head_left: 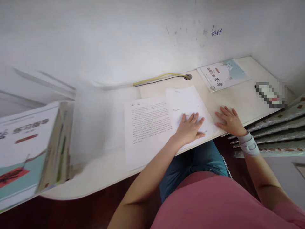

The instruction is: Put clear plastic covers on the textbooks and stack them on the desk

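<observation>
**Both grips open at the printed sheets (147, 124)**

My left grip (188, 128) lies flat and open on the sheets. My right grip (230, 121), wearing a wrist brace (249, 144), rests open on the counter (240, 98) just beside them.

Two overlapping printed sheets (164, 121) lie on the table (240, 98), towards its middle. Behind them and to the right sits a booklet (221, 74), just beside a cable hole (187, 76). A pixelated object (269, 94) lies further right, and a stack of books (28, 149) is at the table's left end.
</observation>
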`<move>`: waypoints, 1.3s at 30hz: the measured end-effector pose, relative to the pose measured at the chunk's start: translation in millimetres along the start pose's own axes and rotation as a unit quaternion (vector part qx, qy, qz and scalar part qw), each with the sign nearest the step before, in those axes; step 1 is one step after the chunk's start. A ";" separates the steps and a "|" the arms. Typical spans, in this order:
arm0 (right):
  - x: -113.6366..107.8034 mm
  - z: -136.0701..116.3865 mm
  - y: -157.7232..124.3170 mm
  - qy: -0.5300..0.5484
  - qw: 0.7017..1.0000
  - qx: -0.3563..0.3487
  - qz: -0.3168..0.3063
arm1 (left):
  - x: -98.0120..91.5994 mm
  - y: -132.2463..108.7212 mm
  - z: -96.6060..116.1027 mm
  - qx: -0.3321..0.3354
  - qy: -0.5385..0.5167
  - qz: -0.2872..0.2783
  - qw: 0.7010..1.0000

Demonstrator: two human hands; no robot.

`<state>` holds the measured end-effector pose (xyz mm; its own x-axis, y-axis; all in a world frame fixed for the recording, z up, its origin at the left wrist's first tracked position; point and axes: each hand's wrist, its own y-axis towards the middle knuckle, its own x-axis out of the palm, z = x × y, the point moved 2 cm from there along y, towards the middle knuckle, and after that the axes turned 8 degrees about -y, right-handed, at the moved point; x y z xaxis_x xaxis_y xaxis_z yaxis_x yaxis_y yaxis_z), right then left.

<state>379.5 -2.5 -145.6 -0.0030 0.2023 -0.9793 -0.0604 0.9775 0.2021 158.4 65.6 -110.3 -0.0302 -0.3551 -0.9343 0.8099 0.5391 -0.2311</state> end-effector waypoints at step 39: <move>2.5 2.6 0.5 0.015 1.000 0.007 0.008 | -1.7 19.3 -1.7 -0.066 -0.004 0.009 0.998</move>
<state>382.1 -1.4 -147.9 -0.0330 0.2155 -0.9759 -0.0463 0.9751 0.2169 173.1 77.9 -113.6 -0.0103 -0.3506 -0.9365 0.7254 0.6420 -0.2483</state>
